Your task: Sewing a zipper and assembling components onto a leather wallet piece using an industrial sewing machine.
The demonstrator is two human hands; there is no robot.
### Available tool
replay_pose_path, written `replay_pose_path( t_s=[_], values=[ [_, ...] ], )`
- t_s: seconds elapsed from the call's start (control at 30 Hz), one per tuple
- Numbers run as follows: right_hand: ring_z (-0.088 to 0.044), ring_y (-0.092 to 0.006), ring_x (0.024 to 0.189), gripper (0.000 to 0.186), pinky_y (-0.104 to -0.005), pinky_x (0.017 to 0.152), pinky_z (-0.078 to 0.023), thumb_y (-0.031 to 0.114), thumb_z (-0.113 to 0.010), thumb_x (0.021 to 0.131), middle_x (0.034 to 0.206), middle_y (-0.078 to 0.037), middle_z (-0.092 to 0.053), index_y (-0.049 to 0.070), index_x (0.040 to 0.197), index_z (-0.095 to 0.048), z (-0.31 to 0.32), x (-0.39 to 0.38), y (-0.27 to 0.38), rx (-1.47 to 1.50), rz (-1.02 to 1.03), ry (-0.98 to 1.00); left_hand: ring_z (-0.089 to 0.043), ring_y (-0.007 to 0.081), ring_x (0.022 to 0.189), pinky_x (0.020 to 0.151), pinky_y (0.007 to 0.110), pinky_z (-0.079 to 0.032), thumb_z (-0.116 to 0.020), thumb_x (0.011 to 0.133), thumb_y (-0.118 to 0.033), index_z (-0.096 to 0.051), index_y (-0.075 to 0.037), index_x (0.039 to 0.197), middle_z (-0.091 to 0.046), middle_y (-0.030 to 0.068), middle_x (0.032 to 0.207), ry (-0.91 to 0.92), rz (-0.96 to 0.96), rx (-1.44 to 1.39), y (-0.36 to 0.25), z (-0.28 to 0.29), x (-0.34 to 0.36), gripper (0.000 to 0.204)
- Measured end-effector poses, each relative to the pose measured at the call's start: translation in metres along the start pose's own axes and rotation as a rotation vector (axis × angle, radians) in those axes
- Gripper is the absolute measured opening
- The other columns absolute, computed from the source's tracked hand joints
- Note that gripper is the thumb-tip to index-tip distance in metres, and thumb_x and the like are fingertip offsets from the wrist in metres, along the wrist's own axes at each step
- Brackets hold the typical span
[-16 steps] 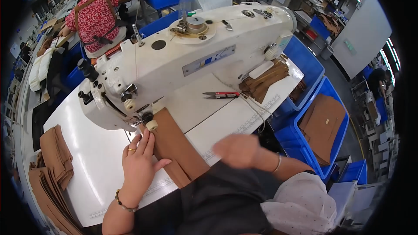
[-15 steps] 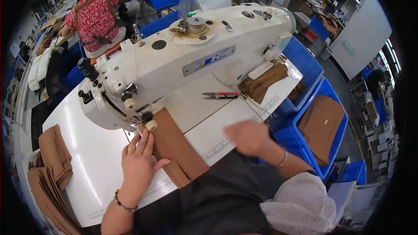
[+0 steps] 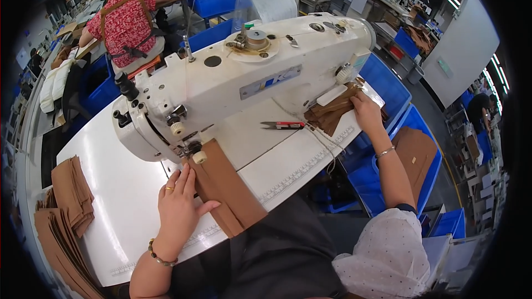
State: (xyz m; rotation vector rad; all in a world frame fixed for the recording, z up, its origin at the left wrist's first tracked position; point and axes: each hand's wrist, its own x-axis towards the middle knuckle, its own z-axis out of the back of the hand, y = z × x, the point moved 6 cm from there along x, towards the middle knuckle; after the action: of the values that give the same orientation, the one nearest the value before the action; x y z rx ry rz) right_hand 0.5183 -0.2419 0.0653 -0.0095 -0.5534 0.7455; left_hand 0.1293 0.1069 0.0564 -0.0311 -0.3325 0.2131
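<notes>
A brown flat panel point(image 3: 235, 185), leather or fabric, lies under the presser foot of a white sewing machine point(image 3: 221, 86), its near end at the table's front edge. My left hand point(image 3: 178, 202) rests flat by its left edge, fingers stretched toward the needle area and thumb out over the panel. Off to the right, my right hand point(image 3: 368, 113) is at the fanned pile of narrow brown pieces point(image 3: 332, 115) beside the machine's base, its fingers closed on the pile's right end. How many pieces it pinches is hidden.
Red-handled thread snips point(image 3: 284, 125) lie on the white table point(image 3: 122, 210) below the machine arm. Stacked brown panels point(image 3: 72, 196) sit at the left. Blue bins point(image 3: 429, 194) stand at the right, one with brown panels. A person in a red patterned top point(image 3: 128, 25) sits ahead.
My right hand has moved right and away from me, from above the table's front edge to the narrow brown pieces. My left hand and the panel stay in place; the view has shifted slightly.
</notes>
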Motion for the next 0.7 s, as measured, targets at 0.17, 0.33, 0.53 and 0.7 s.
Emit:
replay_pose_path(
  t_s=[0.17,0.33,0.53,0.7],
  values=[
    [-0.069,-0.0278,0.089,0.011,-0.0404,0.073,-0.057,0.007,-0.064,0.085,0.093,-0.009,-0.062,0.005,0.093,-0.070,0.005,-0.004,-0.004,0.050,0.041,-0.080,-0.060,0.0357,0.129,0.099,0.045,-0.049,-0.079,0.070,-0.065,-0.061,0.004,0.136,-0.064,0.0159,0.142,0.005,-0.001,0.002,0.000,0.000,0.001,0.098],
    [-0.069,-0.0302,0.084,0.007,-0.0422,0.069,-0.055,0.008,-0.069,0.084,0.091,-0.009,-0.064,0.007,0.090,-0.065,0.033,0.001,-0.008,0.061,0.027,-0.092,-0.060,0.0347,0.128,0.100,0.045,-0.050,-0.079,0.071,-0.065,-0.062,0.003,0.136,-0.064,0.0152,0.141,0.026,0.019,-0.027,0.000,0.001,0.002,0.096],
    [-0.073,-0.0332,0.093,0.020,-0.0391,0.077,-0.059,-0.002,-0.071,0.085,0.104,-0.015,-0.074,0.005,0.103,-0.069,0.114,-0.001,0.059,0.296,0.222,-0.314,-0.059,0.0334,0.129,0.102,0.045,-0.049,-0.077,0.073,-0.065,-0.064,0.004,0.133,-0.062,0.0160,0.143,0.006,0.020,-0.030,0.001,0.001,-0.001,0.092],
    [-0.076,-0.0288,0.091,0.031,-0.0356,0.071,-0.063,0.010,-0.071,0.078,0.112,-0.015,-0.075,0.005,0.108,-0.075,0.149,-0.022,0.210,0.756,0.831,-0.174,-0.058,0.0333,0.131,0.103,0.044,-0.049,-0.077,0.074,-0.064,-0.063,0.003,0.135,-0.061,0.0146,0.145,0.012,0.030,-0.021,0.003,0.003,-0.002,0.091]
  ],
)
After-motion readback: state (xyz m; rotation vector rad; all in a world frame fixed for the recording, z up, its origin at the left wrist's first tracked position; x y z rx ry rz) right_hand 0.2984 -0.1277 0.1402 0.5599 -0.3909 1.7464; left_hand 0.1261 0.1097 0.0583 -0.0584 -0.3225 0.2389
